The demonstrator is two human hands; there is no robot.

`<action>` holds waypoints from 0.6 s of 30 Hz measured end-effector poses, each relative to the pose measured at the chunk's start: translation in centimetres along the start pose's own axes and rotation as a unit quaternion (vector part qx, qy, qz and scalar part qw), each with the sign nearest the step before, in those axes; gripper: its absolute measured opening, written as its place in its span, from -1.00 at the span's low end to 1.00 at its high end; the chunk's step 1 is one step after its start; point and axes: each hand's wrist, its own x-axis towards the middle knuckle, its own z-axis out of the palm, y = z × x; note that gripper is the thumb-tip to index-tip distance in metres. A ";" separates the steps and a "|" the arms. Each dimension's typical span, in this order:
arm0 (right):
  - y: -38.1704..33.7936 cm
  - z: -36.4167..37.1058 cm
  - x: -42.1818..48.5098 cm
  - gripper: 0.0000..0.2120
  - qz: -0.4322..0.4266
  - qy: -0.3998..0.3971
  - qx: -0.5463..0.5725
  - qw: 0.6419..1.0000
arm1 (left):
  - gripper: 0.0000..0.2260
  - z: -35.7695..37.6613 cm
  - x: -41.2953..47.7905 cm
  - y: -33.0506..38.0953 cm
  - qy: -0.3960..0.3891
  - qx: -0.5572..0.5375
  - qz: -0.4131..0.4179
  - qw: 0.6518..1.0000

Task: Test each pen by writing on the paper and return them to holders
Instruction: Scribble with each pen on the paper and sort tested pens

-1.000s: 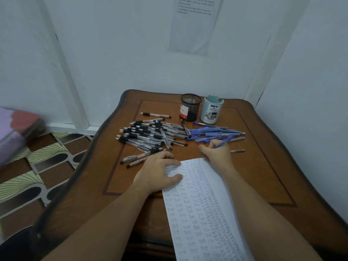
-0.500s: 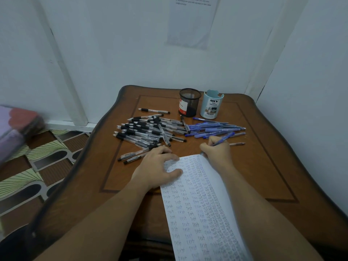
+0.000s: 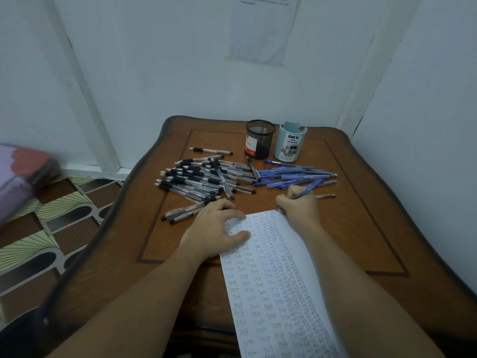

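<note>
A brown wooden table (image 3: 361, 228) set in a corner of white walls. A printed white notice (image 3: 263, 27) is fixed to the far wall. Patterned floor tiles (image 3: 51, 228) and a blurred purple-and-red object (image 3: 20, 174) are seen at the left.

Two holders stand side by side at the far edge: a black wire-mesh cup (image 3: 259, 139) and, to its right, a pale blue plastic cup labelled DIY (image 3: 290, 143). Nearer than these, a heap of clear black-capped pens (image 3: 201, 180) lies at the left and a smaller cluster of blue pens (image 3: 291, 174) at the right; both are too overlapped to be counted. One black-capped pen (image 3: 210, 151) lies apart on the far side of the heap, and one slim pen (image 3: 326, 196) lies apart at the right.

One long white sheet of paper (image 3: 271, 293), filled with rows of the word "Test", runs from the near edge towards the middle of the table.

The left hand (image 3: 216, 228) is laid on the sheet's far left corner, fingers spread and only slightly bent, thumb pressed on the paper. The right hand (image 3: 299, 205) has its fingers curled round one blue pen (image 3: 309, 188), which is tilted away to the right, with its tip at the sheet's far edge.
</note>
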 end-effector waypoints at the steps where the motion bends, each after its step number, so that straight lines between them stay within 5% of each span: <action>1: 0.0 0.0 0.0 -0.67 0.000 -0.002 -0.001 1.000 | -0.59 0.0 0.0 0.0 -0.003 0.003 -0.002 1.000; 18: -0.2 0.0 -0.2 -0.64 0.013 -0.003 -0.005 1.000 | -0.56 0.1 0.2 -0.1 -0.014 0.019 -0.003 1.000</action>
